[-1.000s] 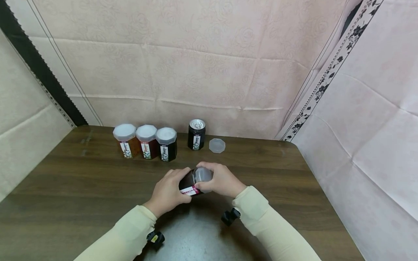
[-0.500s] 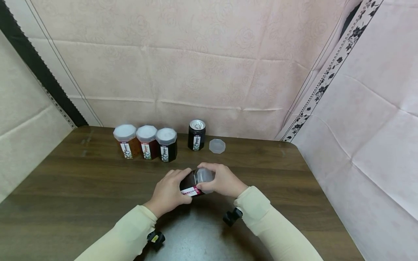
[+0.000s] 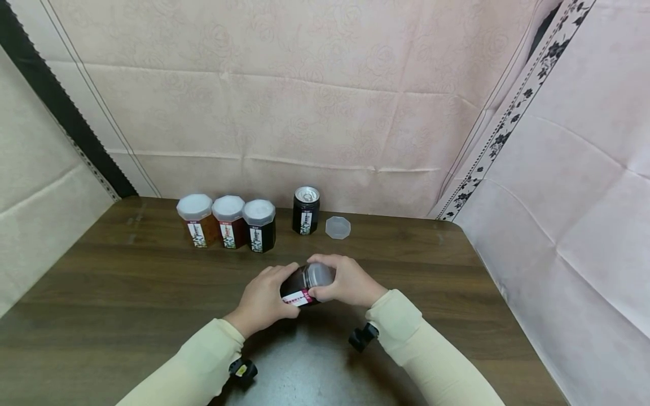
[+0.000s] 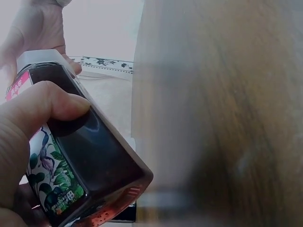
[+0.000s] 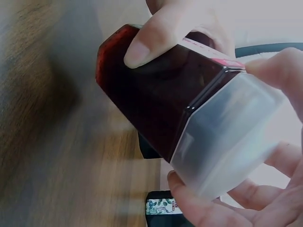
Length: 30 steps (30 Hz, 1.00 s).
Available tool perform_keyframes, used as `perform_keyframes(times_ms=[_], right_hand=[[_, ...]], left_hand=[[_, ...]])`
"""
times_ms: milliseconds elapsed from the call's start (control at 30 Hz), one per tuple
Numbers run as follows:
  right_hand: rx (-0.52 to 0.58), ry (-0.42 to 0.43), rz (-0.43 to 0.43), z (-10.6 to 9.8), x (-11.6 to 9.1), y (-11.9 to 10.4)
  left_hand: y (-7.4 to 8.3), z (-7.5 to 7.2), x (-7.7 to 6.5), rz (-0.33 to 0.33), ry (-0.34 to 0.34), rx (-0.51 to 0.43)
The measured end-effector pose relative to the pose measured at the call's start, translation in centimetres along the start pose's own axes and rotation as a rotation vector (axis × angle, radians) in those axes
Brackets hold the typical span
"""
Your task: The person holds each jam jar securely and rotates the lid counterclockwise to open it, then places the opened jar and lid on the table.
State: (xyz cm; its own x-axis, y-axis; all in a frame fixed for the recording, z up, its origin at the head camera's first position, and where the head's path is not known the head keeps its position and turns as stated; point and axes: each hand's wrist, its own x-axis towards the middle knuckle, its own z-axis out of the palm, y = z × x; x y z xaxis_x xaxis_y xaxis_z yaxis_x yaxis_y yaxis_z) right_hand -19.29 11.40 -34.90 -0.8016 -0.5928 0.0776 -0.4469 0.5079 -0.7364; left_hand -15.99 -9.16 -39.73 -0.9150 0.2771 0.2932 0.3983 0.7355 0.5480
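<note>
Tilted on its side between both hands is a dark, many-sided jar (image 3: 291, 287) with a white, pink and leafy label. My left hand (image 3: 264, 296) grips its body, thumb pressed on the dark wall (image 4: 113, 146) in the left wrist view. Around the translucent plastic lid (image 5: 227, 127) at the jar's other end curl the fingers and thumb of my right hand (image 3: 347, 280). The lid sits over the jar's end in the right wrist view. A flat, clear octagonal lid (image 3: 337, 227) lies on the table beyond the hands.
Three white-lidded jars, amber (image 3: 198, 228), reddish (image 3: 232, 230) and black (image 3: 261, 234), stand together at the back left. A black can (image 3: 306, 214) with a silver top stands right of them. Patterned cloth (image 3: 315, 113) hangs behind the wooden table (image 3: 152, 316).
Both hands and the jar have shifted very slightly to the right, with the same grips kept. The other jars, the can and the loose lid stay in place.
</note>
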Motion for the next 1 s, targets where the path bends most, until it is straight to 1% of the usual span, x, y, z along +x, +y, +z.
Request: perform_keyframes(times_ms=[200, 500, 767, 1000], right_hand=[[-0.022, 0.022, -0.009, 0.10, -0.22, -0.15], [-0.057, 0.039, 0.009, 0.44, -0.29, -0.37], [-0.060, 0.025, 0.005, 0.32, -0.44, -0.39], [-0.065, 0.001, -0.008, -0.16, -0.61, -0.42]], left_hand=[[0.03, -0.22, 0.08, -0.015, -0.019, -0.013], [0.08, -0.36, 0.01, -0.030, -0.033, 0.009], [0.04, -0.24, -0.03, -0.028, -0.039, 0.016], [0.14, -0.36, -0.04, -0.023, -0.056, -0.015]])
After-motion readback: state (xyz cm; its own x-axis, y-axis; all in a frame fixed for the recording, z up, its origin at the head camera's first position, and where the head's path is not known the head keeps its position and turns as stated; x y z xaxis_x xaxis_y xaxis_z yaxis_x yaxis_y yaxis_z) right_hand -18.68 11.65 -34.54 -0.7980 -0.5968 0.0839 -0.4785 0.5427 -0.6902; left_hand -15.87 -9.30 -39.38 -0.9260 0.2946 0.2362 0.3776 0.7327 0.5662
